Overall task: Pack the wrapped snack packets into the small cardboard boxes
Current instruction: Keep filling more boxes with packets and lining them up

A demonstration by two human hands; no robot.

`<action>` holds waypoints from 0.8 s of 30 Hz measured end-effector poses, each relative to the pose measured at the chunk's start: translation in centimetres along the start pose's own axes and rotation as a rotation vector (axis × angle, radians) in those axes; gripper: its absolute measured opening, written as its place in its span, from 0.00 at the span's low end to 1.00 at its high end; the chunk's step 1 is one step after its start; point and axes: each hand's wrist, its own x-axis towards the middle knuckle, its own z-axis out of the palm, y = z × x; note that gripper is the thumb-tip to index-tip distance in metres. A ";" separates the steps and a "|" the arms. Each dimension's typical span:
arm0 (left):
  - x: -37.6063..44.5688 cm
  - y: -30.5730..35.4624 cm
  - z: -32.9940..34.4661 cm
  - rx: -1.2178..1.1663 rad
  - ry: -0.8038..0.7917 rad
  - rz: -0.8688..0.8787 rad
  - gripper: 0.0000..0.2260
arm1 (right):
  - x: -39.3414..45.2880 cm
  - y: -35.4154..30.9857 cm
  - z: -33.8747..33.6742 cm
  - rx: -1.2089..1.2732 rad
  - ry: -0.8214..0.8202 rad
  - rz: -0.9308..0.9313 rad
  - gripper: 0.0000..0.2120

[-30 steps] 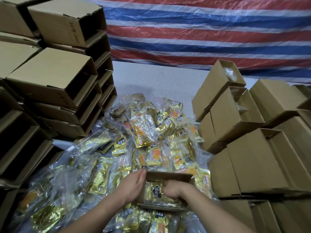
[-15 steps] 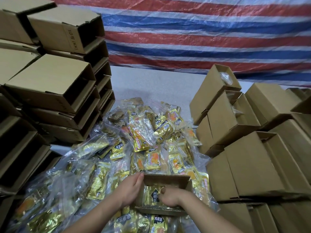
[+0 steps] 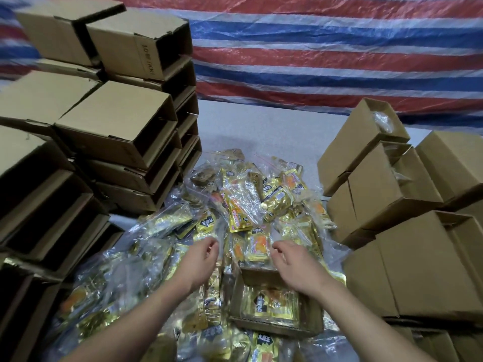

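Observation:
A small open cardboard box (image 3: pixel 312 323) lies on the heap in front of me with a gold snack packet (image 3: pixel 271 304) inside it. Beyond it spreads a pile of gold packets in clear wrap (image 3: pixel 243 205). My left hand (image 3: pixel 198 259) hovers above the pile left of the box, fingers loosely curled, holding nothing. My right hand (image 3: pixel 292 262) hovers over the box's far edge, fingers spread and relaxed, also holding nothing. Both reach toward an orange-and-gold packet (image 3: pixel 257 245) lying between them.
Stacks of empty open boxes (image 3: pixel 115 121) rise on the left, mouths facing right. Stacked boxes (image 3: pixel 423 262) holding packets stand on the right. A red, blue and white striped tarp (image 3: pixel 326 48) hangs behind the grey table surface (image 3: pixel 261 129).
Both hands have left the small box, where they were pressing a packet in, and moved up and forward over the pile. The box stays with the packet in it.

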 end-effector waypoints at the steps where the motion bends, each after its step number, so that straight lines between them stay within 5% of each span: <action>1: 0.6 -0.4 -1.1 0.050 0.073 -0.017 0.08 | 0.1 0.3 0.4 -0.066 -0.027 0.008 0.21; 4: 2.1 -2.2 -4.3 0.280 0.183 -0.104 0.08 | 0.1 1.1 1.0 -0.176 -0.088 0.041 0.24; 11: 1.7 -7.8 -6.2 0.631 0.056 -0.310 0.24 | 0.8 0.8 1.8 -0.143 -0.101 0.048 0.26; 18: 0.8 -10.0 -5.3 0.429 0.290 -0.377 0.48 | 0.9 1.1 1.7 -0.112 -0.088 0.067 0.24; 24: 0.2 -12.6 -5.3 0.193 0.059 -0.611 0.52 | 0.9 1.1 2.1 -0.108 -0.087 0.073 0.23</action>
